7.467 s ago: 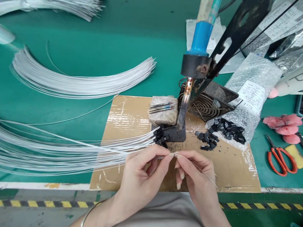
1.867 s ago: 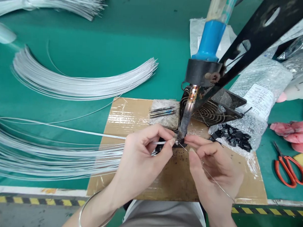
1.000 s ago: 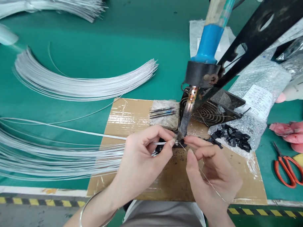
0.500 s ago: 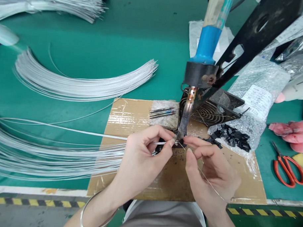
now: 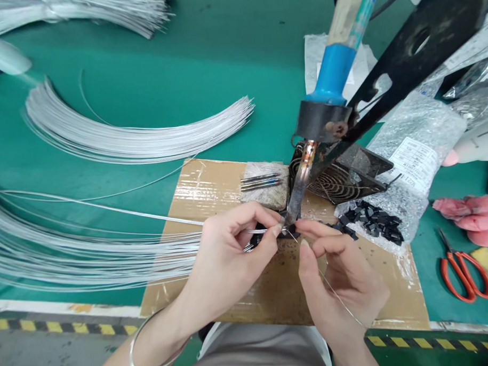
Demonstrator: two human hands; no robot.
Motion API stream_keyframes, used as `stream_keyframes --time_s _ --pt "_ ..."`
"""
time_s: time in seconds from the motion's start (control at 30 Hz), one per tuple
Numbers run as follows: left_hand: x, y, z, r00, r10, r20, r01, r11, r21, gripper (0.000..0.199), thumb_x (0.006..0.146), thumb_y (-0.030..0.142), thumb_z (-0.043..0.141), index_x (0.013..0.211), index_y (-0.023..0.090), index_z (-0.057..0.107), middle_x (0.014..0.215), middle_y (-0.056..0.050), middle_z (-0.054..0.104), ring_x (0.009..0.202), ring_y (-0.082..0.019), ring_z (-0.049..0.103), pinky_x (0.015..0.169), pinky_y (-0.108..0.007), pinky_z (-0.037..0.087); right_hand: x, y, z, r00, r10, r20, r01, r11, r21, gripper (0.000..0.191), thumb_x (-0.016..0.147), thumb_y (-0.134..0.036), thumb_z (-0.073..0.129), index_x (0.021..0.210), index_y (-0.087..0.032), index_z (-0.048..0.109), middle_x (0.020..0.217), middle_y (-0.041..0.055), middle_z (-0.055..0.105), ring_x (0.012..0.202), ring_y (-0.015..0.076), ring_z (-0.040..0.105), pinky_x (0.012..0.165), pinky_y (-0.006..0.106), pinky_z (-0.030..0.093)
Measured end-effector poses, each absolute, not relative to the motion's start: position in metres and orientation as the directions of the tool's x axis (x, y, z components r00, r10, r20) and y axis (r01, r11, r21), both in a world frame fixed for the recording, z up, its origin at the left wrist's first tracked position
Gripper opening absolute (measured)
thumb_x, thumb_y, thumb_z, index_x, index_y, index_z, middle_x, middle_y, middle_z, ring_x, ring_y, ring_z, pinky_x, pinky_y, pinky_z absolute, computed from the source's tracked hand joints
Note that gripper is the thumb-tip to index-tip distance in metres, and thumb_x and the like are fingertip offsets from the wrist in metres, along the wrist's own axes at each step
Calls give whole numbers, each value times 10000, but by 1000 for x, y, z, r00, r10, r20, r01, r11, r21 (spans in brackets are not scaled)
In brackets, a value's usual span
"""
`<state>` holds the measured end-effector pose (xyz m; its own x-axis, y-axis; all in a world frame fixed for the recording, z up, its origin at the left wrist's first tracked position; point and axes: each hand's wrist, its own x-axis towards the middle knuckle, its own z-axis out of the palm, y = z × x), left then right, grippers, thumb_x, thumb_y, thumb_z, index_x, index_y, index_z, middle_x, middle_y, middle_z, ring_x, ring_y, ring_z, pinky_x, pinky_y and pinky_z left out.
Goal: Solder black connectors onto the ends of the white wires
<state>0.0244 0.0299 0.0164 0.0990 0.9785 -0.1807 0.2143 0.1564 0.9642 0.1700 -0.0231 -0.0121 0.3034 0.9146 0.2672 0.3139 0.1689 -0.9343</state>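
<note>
A blue-handled soldering iron [image 5: 302, 177] is clamped in a black metal stand [image 5: 408, 66], its tip pointing down between my hands. My left hand [image 5: 237, 252] pinches the end of a white cable [image 5: 147, 216] right under that tip. From the left, the cable runs into the pinch. My right hand [image 5: 337, 266] holds a thin solder wire [image 5: 336, 295] between its fingers, with the wire's end at the joint by the iron tip. Fingertips partly hide the small part being joined. Under the left hand lies a bundle of white cables [image 5: 105, 258].
A cardboard sheet [image 5: 212, 176] covers the green bench. Behind the hands are a fibrous pad [image 5: 263, 197] with metal bits and a black fan [image 5: 332, 178]. To the right lie black connectors [image 5: 371, 219], red-handled scissors [image 5: 467, 271] and pink finger cots [image 5: 471, 212]. Another cable bundle [image 5: 137, 139] lies behind.
Almost nothing has moved. Both hands keep their places at the iron tip, with only a very slight shift of the fingers and wire.
</note>
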Motion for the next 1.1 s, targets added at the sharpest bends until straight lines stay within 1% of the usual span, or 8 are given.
stream_keyframes --time_s 0.17,0.37,0.57,0.7,0.9,1.1 --pt "26 31 15 93 978 -186 214 162 963 109 825 178 696 728 218 723 788 -16 800 668 -162 665 552 -277 410 171 -23 -13 303 917 260 320 160 -934 188 925 -90 697 833 -241 634 1121 59 849 1001 218 834 910 357 675" --pt "25 32 14 90 979 -182 229 157 961 114 822 176 682 724 220 719 778 -9 800 649 -152 645 532 -267 388 170 -23 -14 307 913 270 316 170 -934 192 926 -84 708 838 -240 640 1102 41 848 986 188 829 903 312 657" --pt "24 29 15 103 976 -192 239 163 957 116 837 181 689 736 223 726 816 -17 806 704 -165 683 536 -264 404 170 -25 -14 295 916 273 326 172 -930 191 929 -81 707 853 -245 649 1117 45 843 1000 202 822 909 342 651" --pt "25 30 17 102 977 -190 227 163 960 116 839 186 690 732 221 721 814 -19 799 718 -171 699 555 -267 429 170 -27 -15 292 918 270 315 174 -933 202 933 -64 706 868 -247 651 1145 26 835 1036 184 812 953 324 630" --pt "25 30 15 93 981 -170 227 145 963 120 832 187 681 725 214 729 781 -21 795 678 -160 680 525 -254 407 170 -27 -17 284 913 292 340 189 -921 204 928 -55 712 874 -241 649 1156 18 829 1055 170 807 978 306 620" --pt "25 29 14 87 985 -149 225 126 966 115 823 185 687 718 204 730 813 -40 809 695 -168 697 518 -247 413 170 -26 -17 286 908 306 362 193 -912 193 929 -64 717 877 -239 655 1149 23 832 1042 174 813 965 306 631"
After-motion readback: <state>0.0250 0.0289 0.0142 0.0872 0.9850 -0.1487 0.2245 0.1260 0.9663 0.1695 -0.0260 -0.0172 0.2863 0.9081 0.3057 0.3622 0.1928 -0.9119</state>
